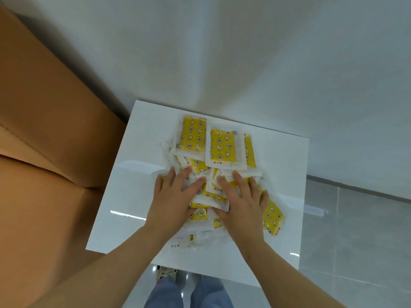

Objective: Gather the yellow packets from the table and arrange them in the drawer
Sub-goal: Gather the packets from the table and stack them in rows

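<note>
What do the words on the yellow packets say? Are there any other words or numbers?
Nothing here can be read.
Far packet: tiny dark marks at its top edge, too blurred to read.
Second packet: small marks at its near edge, too blurred.
Nearest packet: small marks, too blurred.
Table and cardboard box: no writing visible.

We saw the left hand (175, 196) and right hand (240, 201) bare, like both forearms (124, 258). Pale blue jeans (169, 293) covered the legs; a light shoe (165, 272) bore dark markings.
</note>
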{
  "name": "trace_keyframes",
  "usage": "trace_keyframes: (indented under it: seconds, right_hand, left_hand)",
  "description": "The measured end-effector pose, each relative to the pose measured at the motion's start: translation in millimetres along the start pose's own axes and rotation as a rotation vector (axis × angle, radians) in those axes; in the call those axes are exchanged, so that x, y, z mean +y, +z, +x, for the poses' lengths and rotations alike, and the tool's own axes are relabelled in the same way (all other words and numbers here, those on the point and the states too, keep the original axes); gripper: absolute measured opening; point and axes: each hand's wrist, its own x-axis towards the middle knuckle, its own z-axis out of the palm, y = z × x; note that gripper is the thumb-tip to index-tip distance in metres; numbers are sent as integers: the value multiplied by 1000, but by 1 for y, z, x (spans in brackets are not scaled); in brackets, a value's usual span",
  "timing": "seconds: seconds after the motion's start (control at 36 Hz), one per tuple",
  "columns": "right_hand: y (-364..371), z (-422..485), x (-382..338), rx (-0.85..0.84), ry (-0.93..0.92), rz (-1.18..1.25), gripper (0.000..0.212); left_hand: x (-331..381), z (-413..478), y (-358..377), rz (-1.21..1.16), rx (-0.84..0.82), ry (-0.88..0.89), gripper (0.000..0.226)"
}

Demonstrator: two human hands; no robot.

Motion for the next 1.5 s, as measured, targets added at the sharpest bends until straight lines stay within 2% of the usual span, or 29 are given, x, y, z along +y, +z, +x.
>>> trace_keyframes:
  seconds: [0.08,0.17,0.22,0.25,0.28,0.31,0.33,0.39,0.42,0.44,0.5,0.56,0.61,0.67,0.81,0.94,1.08,1.14,1.19,1.25,1.28,1.31,1.36,1.42,1.44,1.5]
  right_hand:
    - [1,0,5,79,-43,84,65]
    - [-7,-2,9,121,-79,142,37]
    - [-20,-2,10,43,-57,187,27]
    - [-27,1,12,5,-27,215,28]
    - [-37,4,12,-39,22,266,39]
    - [-46,8,12,-56,73,344,51]
    - [-54,13,11,-37,124,424,54]
    - [-64,30,10,83,229,530,35]
    - [-64,41,10,113,292,543,26]
    - [-63,51,8,87,356,546,28]
    - [-53,69,4,-52,486,542,63]
    - [-42,78,-2,-161,546,481,92]
    - [-27,79,-9,-228,532,367,105]
    - [-21,77,-14,-244,525,323,107]
    - [-25,78,-16,-136,485,384,80]
    - [-32,78,-17,-47,419,477,63]
    - [-50,70,-13,53,423,832,56]
    - [-61,63,-5,89,493,961,48]
    - [-70,54,4,104,564,1120,30]
    - [-74,44,13,79,631,1196,16]
    - [-73,40,18,51,652,1175,14]
    - [-70,35,23,23,664,1113,12]
    - [-62,28,35,-62,661,789,12]
    - [-54,21,43,-170,651,435,28]
    - [-51,19,45,-199,647,368,37]
    - [-46,14,45,-235,656,394,53]
  left_hand:
    - [-2,-4,-2,-49,83,4,89]
    - [3,-4,-18,-30,-28,-38,83]
    - [9,1,-38,-21,-191,-129,60]
    - [7,6,-45,-98,-219,-190,48]
    - [6,13,-53,-202,-228,-264,37]
    - [6,21,-61,-326,-178,-337,30]
    - [5,31,-66,-434,-52,-391,31]
    - [4,53,-71,-517,195,-487,27]
    - [4,64,-69,-529,222,-543,24]
    - [5,76,-67,-556,196,-597,28]
    - [8,94,-61,-632,67,-690,46]
    - [10,102,-50,-597,-28,-722,60]
    - [12,103,-40,-506,-51,-726,67]
    - [14,101,-38,-478,-22,-742,70]
    - [8,99,-40,-578,56,-788,74]
    - [-10,88,-48,-749,26,-675,50]
    - [-17,72,-66,-697,8,-595,20]
    - [-15,65,-72,-799,1,-577,6]
    - [-9,58,-76,-1008,-45,-603,9]
    - [-1,54,-73,-1073,-109,-608,11]
    - [1,54,-69,-993,-150,-597,20]
    - [3,55,-64,-812,-199,-573,34]
    - [7,56,-56,-433,-260,-499,48]
    - [12,54,-52,-348,-255,-460,49]
    - [15,54,-50,-357,-249,-459,49]
    - [18,52,-45,-340,-263,-456,51]
